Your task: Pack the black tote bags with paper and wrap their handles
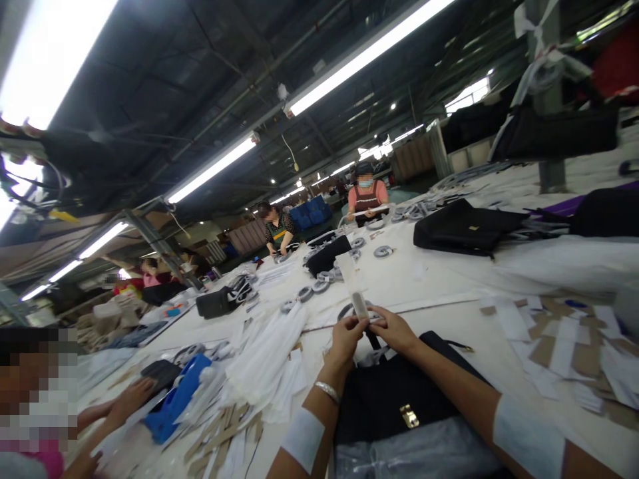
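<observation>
A black handbag (394, 399) with a gold clasp lies on the white table right in front of me. Above its handle, my left hand (345, 338) and my right hand (394, 327) are both closed in a pinch. Between them they hold a strip of white wrapping (355, 293) that stands up from the handle. A silver bracelet sits on my left wrist, and white patches are on both forearms.
A pile of white wrapping sheets (267, 359) lies left of the bag, cardboard and paper scraps (564, 346) right. More black bags (462, 226) and tape rolls (383, 251) sit further back. A co-worker's hand (130, 399) rests by a blue object (177, 399). Other people work across the table.
</observation>
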`<action>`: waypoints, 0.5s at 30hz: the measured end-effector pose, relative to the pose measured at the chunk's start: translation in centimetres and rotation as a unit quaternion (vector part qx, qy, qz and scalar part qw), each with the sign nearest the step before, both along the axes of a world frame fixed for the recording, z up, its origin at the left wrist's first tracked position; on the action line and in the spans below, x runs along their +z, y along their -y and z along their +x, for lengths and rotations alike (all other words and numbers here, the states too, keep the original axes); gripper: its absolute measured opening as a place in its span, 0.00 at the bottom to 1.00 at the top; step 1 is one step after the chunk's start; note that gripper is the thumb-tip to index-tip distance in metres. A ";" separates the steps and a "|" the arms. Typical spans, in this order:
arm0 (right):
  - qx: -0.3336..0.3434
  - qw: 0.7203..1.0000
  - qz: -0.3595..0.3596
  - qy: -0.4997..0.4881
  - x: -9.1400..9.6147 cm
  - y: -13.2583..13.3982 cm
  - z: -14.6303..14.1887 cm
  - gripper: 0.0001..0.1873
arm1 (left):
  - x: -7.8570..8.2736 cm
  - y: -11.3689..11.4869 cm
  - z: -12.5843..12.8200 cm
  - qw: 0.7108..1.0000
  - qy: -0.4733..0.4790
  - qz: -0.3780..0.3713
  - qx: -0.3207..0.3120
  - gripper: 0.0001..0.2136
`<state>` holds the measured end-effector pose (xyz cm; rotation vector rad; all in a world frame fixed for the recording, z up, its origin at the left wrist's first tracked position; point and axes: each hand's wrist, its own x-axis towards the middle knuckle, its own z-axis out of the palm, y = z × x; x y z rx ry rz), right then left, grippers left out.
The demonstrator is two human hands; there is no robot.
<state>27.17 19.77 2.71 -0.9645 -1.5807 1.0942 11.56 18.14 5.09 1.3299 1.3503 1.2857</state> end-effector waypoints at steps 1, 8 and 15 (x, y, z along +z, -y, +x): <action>-0.001 1.000 0.003 -0.003 0.1 0.0 -0.1 0.31 | 0.0 0.0 0.1 1.000 0.004 -0.002 0.000 0.18; -0.005 1.000 0.014 0.008 0.1 0.0 -0.2 0.32 | 0.2 0.9 0.4 0.999 0.027 -0.032 -0.023 0.21; 0.009 0.999 0.011 0.041 -0.2 0.0 0.1 0.32 | -0.5 1.3 -0.4 0.997 -0.023 -0.052 -0.059 0.18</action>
